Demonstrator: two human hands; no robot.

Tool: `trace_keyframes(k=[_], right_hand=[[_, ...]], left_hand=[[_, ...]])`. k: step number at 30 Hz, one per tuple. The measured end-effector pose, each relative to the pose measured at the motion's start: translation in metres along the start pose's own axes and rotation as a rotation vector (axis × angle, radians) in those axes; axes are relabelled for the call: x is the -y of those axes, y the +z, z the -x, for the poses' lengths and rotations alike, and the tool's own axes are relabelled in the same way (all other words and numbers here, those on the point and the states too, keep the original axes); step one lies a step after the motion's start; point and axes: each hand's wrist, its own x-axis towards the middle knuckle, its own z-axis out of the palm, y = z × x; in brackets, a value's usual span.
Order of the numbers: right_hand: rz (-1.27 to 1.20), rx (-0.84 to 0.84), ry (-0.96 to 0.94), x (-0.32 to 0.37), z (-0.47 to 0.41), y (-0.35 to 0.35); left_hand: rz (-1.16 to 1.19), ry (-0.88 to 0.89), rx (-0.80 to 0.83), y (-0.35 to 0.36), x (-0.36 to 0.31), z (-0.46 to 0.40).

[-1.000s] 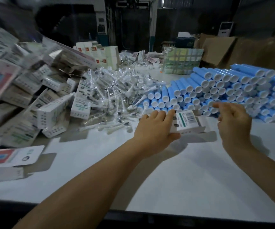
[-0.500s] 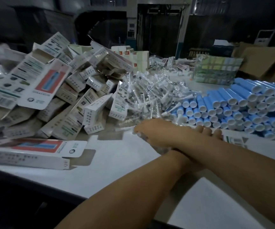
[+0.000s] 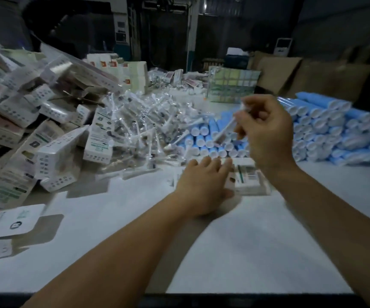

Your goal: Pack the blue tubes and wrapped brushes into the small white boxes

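A: Left hand (image 3: 204, 187)?
B: Fingers straight, pressing small white cardboard box (image 3: 247, 182) onto white counter (image 3: 246, 252).
A: Right hand (image 3: 266, 132)?
B: Raised at one o'clock, pinching clear-wrapped white brush (image 3: 226, 127); blue plastic tubes (image 3: 326, 130) behind.

Wrapped brush (image 3: 226, 127) tilted above blue tubes (image 3: 326, 132)
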Motion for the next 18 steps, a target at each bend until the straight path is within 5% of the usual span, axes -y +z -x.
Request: trace_keyframes(k=[3,6,18], right_hand=[[-0.126,-0.31,0.306,-0.026,0.001,-0.052],[-0.138,-0.439,0.511,-0.054,0.015,-0.081],[-0.019,-0.336,0.601,-0.062,0.041,-0.048]], left_hand=[[0.002,-0.031,-0.056,0.006,0.003,-0.003],[0.039,-0.081,-0.112,0.011,0.004,-0.008],[0.063,-0.082,-0.175,0.006,-0.007,-0.006]])
